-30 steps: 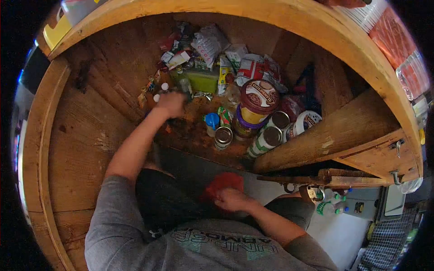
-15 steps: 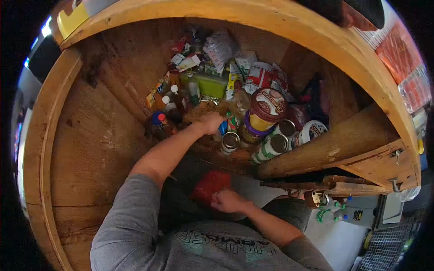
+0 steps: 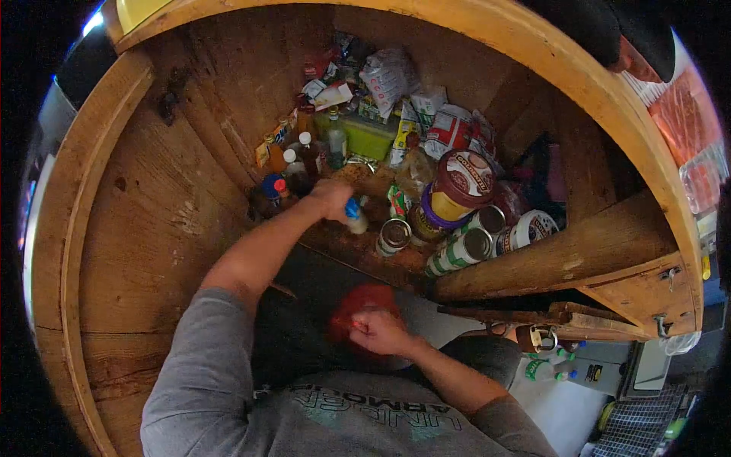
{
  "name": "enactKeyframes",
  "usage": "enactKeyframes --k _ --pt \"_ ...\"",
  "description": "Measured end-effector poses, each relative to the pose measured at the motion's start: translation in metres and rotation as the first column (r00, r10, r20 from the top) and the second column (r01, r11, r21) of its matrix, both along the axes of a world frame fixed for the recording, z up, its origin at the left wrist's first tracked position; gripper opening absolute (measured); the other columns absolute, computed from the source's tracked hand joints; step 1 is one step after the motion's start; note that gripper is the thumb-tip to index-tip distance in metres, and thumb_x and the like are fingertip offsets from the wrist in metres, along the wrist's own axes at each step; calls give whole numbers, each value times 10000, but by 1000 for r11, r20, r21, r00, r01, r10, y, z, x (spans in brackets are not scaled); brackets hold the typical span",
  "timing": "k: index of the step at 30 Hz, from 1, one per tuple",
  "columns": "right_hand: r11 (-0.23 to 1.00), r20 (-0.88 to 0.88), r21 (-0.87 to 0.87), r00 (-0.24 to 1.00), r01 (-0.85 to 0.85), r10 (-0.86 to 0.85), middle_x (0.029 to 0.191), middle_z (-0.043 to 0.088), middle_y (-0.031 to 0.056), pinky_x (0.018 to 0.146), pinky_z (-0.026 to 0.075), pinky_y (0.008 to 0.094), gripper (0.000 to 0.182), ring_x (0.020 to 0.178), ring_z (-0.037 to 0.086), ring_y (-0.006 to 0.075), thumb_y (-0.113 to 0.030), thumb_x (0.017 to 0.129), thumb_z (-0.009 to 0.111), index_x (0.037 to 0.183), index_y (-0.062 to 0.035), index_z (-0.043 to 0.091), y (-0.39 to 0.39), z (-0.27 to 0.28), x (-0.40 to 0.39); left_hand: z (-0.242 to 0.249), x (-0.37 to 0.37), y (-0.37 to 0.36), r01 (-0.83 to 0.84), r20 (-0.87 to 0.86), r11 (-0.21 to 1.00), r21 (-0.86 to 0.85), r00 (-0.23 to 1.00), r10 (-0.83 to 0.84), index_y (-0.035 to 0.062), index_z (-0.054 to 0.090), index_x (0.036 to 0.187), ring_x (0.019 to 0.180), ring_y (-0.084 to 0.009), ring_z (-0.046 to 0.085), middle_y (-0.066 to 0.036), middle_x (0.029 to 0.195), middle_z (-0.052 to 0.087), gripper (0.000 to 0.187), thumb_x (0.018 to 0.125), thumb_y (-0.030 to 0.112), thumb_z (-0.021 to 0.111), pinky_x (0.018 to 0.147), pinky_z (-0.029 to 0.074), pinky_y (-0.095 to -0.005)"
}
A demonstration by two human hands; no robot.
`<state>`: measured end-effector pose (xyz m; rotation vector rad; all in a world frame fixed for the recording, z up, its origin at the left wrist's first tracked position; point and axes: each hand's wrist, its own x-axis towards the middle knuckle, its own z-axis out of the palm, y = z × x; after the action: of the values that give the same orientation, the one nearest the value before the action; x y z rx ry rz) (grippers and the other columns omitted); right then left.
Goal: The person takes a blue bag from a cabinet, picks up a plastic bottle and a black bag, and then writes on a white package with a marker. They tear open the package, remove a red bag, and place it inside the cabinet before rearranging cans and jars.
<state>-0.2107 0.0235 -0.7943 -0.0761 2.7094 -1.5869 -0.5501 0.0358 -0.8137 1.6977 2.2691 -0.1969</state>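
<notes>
My left hand (image 3: 331, 198) reaches into the wooden cabinet with its fingers closed on a small blue-topped bottle (image 3: 355, 218), which has a pale body. The bottle is tilted and partly covered by the hand. Left of that hand stand several bottles, among them a white-capped dark bottle (image 3: 310, 156) and a red-capped bottle (image 3: 280, 189). Over my lap, my right hand (image 3: 383, 333) is closed at the edge of a red bowl-like plastic container (image 3: 365, 301). The fingers partly hide the container's near side.
To the right stand a metal-lidded can (image 3: 394, 235), a brown-lidded tub (image 3: 464, 174), green-and-white cans (image 3: 457, 255) and a white tub (image 3: 533, 228). A green box (image 3: 369, 135) and plastic packets sit behind. A wooden rail (image 3: 579, 240) runs along the right side.
My left hand has moved left with the blue-topped bottle, away from the metal-lidded can. My right hand stays by the red container. The view has shifted slightly.
</notes>
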Motion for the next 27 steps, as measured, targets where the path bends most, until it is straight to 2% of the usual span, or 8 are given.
enactKeyframes --k 2,8,12,14,17,20,22,27 --pt "999 9 -43 1000 20 -19 650 481 153 619 443 472 249 635 520 348 -221 847 666 769 -44 507 -2 9 -11 19 -5 -20 -53 -48 997 -65 998 50 27 702 969 919 -372 689 -172 949 712 564 615 435 865 810 550 -501" --pt "998 -52 33 998 45 -43 589 463 121 526 382 422 294 546 491 293 -197 801 674 669 -60 449 6 40 -62 41 -20 -47 -233 -156 928 -291 968 195 16 716 1016 1048 -339 674 -176 1101 701 516 614 292 885 868 556 -454" --pt "997 -169 41 984 66 -58 572 447 150 512 379 427 321 513 467 295 -221 794 679 637 -38 467 14 43 -110 15 -40 -68 -286 -162 949 -134 951 264 24 719 1023 1072 -340 665 -173 1124 696 503 617 271 883 883 558 -438" --pt "995 -184 49 980 81 -71 571 452 159 512 383 426 320 507 465 292 -228 792 679 631 -30 486 21 45 -134 15 -47 -72 -258 -108 955 -146 964 244 21 631 1179 1093 -382 641 -194 1118 665 550 680 179 801 909 536 -489" --pt "975 -50 198 995 98 -90 740 624 208 643 489 477 313 710 624 391 -326 803 668 736 -21 643 35 50 -166 20 -50 -75 -290 -51 939 -184 957 286 22 633 1180 1110 -393 629 -202 1150 660 529 699 177 789 921 533 -486" --pt "976 91 133 978 172 -185 747 637 209 658 496 471 322 725 644 363 -336 791 679 746 -17 673 48 50 -194 26 -47 -73 -276 -17 943 -186 961 277 26 647 1164 1124 -383 625 -201 1166 660 549 680 224 816 923 537 -468" --pt "919 -39 75 922 387 -385 544 495 116 519 405 389 305 524 490 160 -250 796 683 646 5 609 57 47 -210 28 -46 -79 -315 -31 942 -117 949 314 33 672 1127 1105 -379 637 -202 1137 673 553 651 262 838 908 541 -464" --pt "823 -18 -86 825 561 -565 583 579 53 646 473 350 252 610 564 171 -208 790 732 695 18 672 86 54 -240 7 -71 -73 -371 -27 918 -139 928 371 30 673 1140 1139 -370 627 -204 1218 652 501 709 232 829 915 545 -441"
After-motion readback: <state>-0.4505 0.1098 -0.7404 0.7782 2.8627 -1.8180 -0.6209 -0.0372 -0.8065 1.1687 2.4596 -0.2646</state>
